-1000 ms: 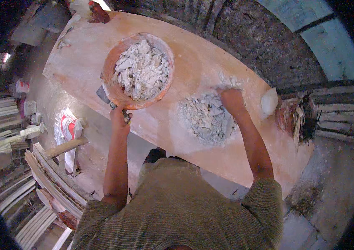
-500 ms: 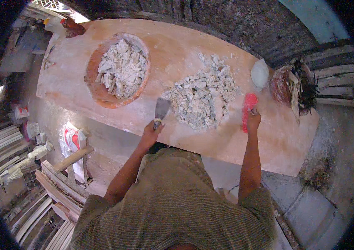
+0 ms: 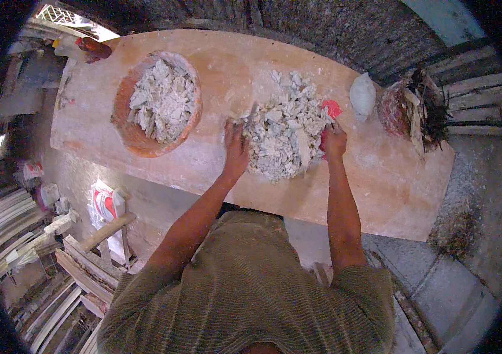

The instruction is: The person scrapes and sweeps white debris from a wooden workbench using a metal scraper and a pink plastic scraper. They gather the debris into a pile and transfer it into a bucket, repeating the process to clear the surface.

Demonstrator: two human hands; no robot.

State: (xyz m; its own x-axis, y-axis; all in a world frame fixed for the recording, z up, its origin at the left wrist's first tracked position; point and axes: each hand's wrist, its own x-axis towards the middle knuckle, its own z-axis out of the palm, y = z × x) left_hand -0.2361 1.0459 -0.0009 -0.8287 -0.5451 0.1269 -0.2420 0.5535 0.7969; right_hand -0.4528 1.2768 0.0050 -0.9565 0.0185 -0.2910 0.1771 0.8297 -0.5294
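Note:
A heap of pale, crumbly chunks [image 3: 283, 133] lies on the wooden table between my hands. My left hand [image 3: 237, 147] is against its left side, holding a scraper; the thin grey blade [image 3: 252, 112] shows nearly edge-on past my fingers, and its handle is hidden. On the heap's right side, my right hand [image 3: 336, 141] is closed around a flat red scraper [image 3: 332, 108], which touches the chunks. Part of the red scraper is covered by my hand and the heap. To the left stands an orange basin [image 3: 122, 121] filled with similar whitish chunks.
A white bag [image 3: 362, 97] sits right of the heap, beside a reddish container [image 3: 393, 112] with dark sticks. Bottles [image 3: 93, 49] stand at the table's far left corner. Wooden boards [image 3: 82, 268] and a red-and-white sack [image 3: 104, 200] are below left.
Both hands have moved inward and away from me, up to the heap. The red scraper has shifted left against the chunks; the left scraper has turned edge-on. The heap looks narrower.

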